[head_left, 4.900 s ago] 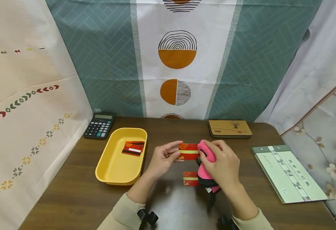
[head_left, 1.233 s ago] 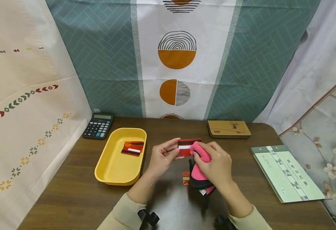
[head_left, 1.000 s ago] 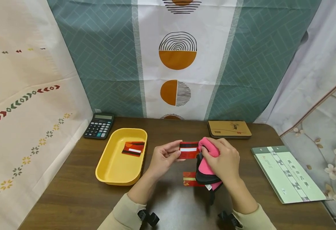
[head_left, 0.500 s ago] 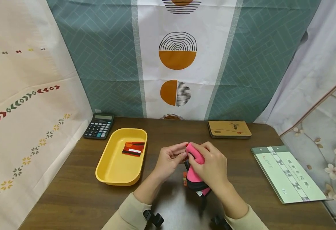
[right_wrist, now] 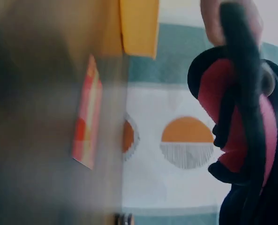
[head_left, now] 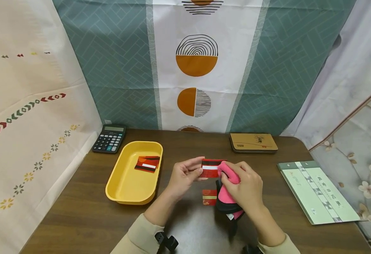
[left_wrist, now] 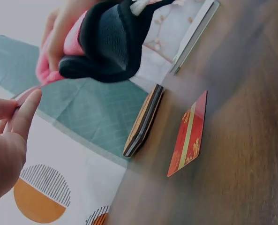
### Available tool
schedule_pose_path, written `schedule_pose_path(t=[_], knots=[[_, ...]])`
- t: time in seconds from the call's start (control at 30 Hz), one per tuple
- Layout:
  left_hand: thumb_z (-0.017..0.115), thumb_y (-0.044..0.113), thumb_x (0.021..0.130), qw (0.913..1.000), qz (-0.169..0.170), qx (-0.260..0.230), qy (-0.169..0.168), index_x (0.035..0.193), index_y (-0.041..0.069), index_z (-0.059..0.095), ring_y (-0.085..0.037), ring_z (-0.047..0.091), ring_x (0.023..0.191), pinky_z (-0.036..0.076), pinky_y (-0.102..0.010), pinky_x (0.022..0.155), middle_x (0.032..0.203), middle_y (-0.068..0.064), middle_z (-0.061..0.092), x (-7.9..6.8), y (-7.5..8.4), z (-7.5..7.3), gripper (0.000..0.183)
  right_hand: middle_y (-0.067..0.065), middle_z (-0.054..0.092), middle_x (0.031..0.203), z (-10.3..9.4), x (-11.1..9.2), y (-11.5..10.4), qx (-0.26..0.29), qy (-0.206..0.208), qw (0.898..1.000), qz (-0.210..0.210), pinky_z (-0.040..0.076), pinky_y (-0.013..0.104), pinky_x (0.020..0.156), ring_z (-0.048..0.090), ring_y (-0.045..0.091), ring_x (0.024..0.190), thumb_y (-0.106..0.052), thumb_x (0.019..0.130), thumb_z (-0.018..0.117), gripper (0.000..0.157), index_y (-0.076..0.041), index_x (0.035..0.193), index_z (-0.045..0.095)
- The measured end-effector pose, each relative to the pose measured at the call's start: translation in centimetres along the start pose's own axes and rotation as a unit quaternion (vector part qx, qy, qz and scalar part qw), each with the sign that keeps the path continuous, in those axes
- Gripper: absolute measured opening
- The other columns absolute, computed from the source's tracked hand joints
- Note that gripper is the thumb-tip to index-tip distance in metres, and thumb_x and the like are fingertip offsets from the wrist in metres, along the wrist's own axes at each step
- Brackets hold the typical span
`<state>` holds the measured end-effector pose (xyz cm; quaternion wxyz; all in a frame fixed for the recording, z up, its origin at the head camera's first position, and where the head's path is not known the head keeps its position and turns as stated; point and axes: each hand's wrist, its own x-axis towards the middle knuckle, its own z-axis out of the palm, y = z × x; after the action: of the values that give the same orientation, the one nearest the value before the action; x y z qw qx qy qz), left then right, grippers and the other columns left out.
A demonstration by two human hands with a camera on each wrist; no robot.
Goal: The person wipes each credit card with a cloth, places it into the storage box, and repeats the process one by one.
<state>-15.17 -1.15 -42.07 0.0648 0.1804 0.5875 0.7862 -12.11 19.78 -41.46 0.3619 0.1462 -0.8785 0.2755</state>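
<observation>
My left hand (head_left: pixel 185 173) pinches the left end of a red bank card (head_left: pixel 209 168), whose black stripe and white strip face up in the head view. Bunched in my right hand (head_left: pixel 246 187) is a pink cloth with black edging (head_left: pixel 228 194). Its upper fold covers the card's right end. Below them a second red card (head_left: pixel 209 197) with a gold band lies on the table, partly hidden by the cloth in the head view. In the left wrist view the held card (left_wrist: pixel 25 96) appears nearly edge-on between the fingertips.
To the left stands a yellow tray (head_left: pixel 115 190) with overlapping red cards (head_left: pixel 147 164) inside. Behind it lies a black calculator (head_left: pixel 109 139). A tan notebook (head_left: pixel 253 142) rests at the back right, and a pale green book (head_left: pixel 320 194) lies at the right edge of the brown table (head_left: pixel 77 215).
The held card showed its gold-banded face earliest; now its striped face shows. The cloth moved left over the card half a second ago, hiding it, and has since slid back right.
</observation>
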Motion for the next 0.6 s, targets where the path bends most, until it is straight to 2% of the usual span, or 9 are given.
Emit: schedule_pose_path(t=[0.1,0.2,0.33,0.43,0.6], knots=[[0.061,-0.015,0.093,0.9999,-0.010,-0.003,-0.008,0.135,-0.013,0.056,-0.039,0.069,0.105,0.061,-0.042,0.079,0.123,-0.034,0.063,-0.1,0.0,-0.1,0.043,0.004,0.065,0.079,-0.3,0.9,0.2,-0.001,0.003,1.000,0.023,0.040,0.029,0.046,0.053,0.015,0.057,-0.018,0.073,0.086,0.035,-0.009,0.107,0.080],[0.061,-0.014,0.093,0.9997,-0.018,-0.006,-0.018,0.136,-0.013,0.055,-0.037,0.069,0.107,0.061,-0.042,0.080,0.124,-0.035,0.062,-0.2,-0.2,0.0,0.043,0.004,0.065,0.079,0.0,1.3,-0.5,0.005,0.013,1.000,0.026,0.040,0.030,0.046,0.053,0.015,0.057,-0.017,0.073,0.086,0.034,-0.009,0.106,0.080],[0.060,-0.012,0.095,0.9995,-0.019,0.016,-0.018,0.135,-0.014,0.055,-0.021,0.072,0.100,0.061,-0.036,0.079,0.121,-0.035,0.063,-0.4,-0.6,0.2,0.040,0.002,0.064,0.079,1.1,1.1,-2.2,0.018,0.018,1.000,-0.006,0.043,0.029,0.045,0.056,0.015,0.057,-0.020,0.073,0.086,0.033,-0.010,0.104,0.080],[0.059,-0.013,0.095,0.9995,-0.010,0.030,-0.001,0.133,-0.014,0.057,-0.010,0.072,0.093,0.062,-0.031,0.077,0.119,-0.034,0.064,-0.4,-0.6,0.2,0.039,0.000,0.064,0.081,1.7,0.7,-3.2,0.025,0.014,0.999,-0.038,0.046,0.030,0.045,0.059,0.014,0.060,-0.019,0.072,0.086,0.033,-0.012,0.103,0.081],[0.059,-0.016,0.094,0.9998,0.017,0.004,0.010,0.133,-0.018,0.054,-0.013,0.073,0.093,0.061,-0.039,0.079,0.120,-0.038,0.062,-0.6,0.0,-0.5,0.040,-0.002,0.064,0.084,1.7,0.2,-3.3,0.032,0.002,0.998,-0.061,0.046,0.028,0.045,0.059,0.012,0.064,-0.017,0.069,0.086,0.034,-0.014,0.103,0.081]])
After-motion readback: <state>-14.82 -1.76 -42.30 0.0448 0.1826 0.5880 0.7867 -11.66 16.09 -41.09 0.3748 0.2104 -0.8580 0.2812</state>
